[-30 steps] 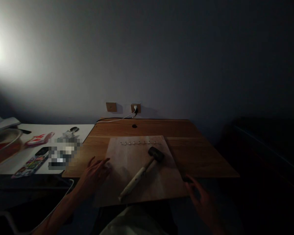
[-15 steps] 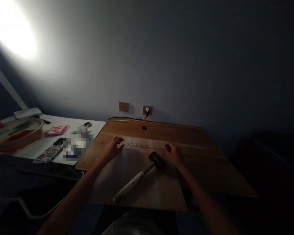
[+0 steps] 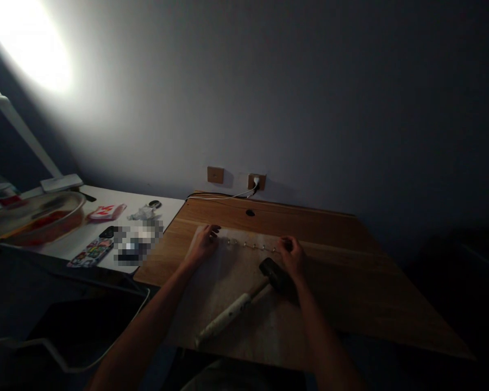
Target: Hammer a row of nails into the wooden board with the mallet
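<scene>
A pale wooden board (image 3: 244, 282) lies on a brown wooden desk (image 3: 350, 271). A row of several small nails (image 3: 252, 246) stands along its far edge. A mallet (image 3: 228, 316) with a light handle and a black head lies slanted across the board. My left hand (image 3: 206, 244) rests at the board's far left corner, by the first nail, fingers curled. My right hand (image 3: 292, 255) sits at the far right end of the nail row, just beyond the mallet's head, fingertips bunched. The light is too dim to show whether either hand grips anything.
A white table (image 3: 106, 217) on the left carries a bowl (image 3: 36, 217), a patterned phone case (image 3: 92, 252) and small items. A lamp arm (image 3: 24, 136) rises over it. A white charger (image 3: 256, 181) is plugged into the wall behind the desk. The right side is dark.
Both hands have reached from the board's near edge to its far corners, at the two ends of the nail row. The view has swung left. The mallet has not moved on the board.
</scene>
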Motion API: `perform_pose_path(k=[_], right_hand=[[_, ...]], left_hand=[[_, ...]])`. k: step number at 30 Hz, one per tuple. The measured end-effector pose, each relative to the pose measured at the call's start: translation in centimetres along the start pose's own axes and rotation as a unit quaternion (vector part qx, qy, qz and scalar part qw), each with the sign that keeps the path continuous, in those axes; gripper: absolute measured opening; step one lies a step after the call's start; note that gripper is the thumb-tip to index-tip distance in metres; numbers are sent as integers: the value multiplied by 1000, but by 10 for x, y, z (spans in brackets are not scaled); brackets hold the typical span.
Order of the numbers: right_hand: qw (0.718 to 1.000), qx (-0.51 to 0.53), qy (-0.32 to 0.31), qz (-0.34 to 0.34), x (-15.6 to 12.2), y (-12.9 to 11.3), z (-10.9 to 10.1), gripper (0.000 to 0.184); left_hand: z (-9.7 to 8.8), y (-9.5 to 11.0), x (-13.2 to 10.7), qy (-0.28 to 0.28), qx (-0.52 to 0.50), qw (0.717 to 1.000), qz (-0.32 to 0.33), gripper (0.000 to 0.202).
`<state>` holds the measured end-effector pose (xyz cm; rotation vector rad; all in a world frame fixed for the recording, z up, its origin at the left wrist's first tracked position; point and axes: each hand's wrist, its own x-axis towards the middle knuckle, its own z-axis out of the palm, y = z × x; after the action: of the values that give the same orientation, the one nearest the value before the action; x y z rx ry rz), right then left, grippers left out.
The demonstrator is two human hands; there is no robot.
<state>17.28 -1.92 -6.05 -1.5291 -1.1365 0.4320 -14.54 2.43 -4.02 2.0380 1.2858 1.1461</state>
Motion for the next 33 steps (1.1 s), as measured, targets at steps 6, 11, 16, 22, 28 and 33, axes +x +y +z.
perform_pose_path(k=[6, 11, 16, 22, 28, 33], right_hand=[[997, 20, -65, -21, -2, -5, 7, 40], [996, 30, -76, -21, -3, -8, 6, 41], [996, 42, -77, -16, -4, -9, 5, 38], [995, 82, -64, -5, -6, -11, 3, 37], [988, 154, -14, 28, -2, -3, 1, 40], [971, 227, 13, 76, 14, 8, -8, 36]], left_hand=[[2, -2, -1, 0, -13, 1000, -18, 44], [1, -7, 0, 1, -19, 1000, -4, 42], [-1, -12, 0, -6, -31, 999, -7, 38], [-2, -11, -2, 9, -38, 999, -4, 32], [-1, -3, -2, 54, -66, 995, -51, 24], [-5, -2, 6, 88, -276, 942, -167, 25]])
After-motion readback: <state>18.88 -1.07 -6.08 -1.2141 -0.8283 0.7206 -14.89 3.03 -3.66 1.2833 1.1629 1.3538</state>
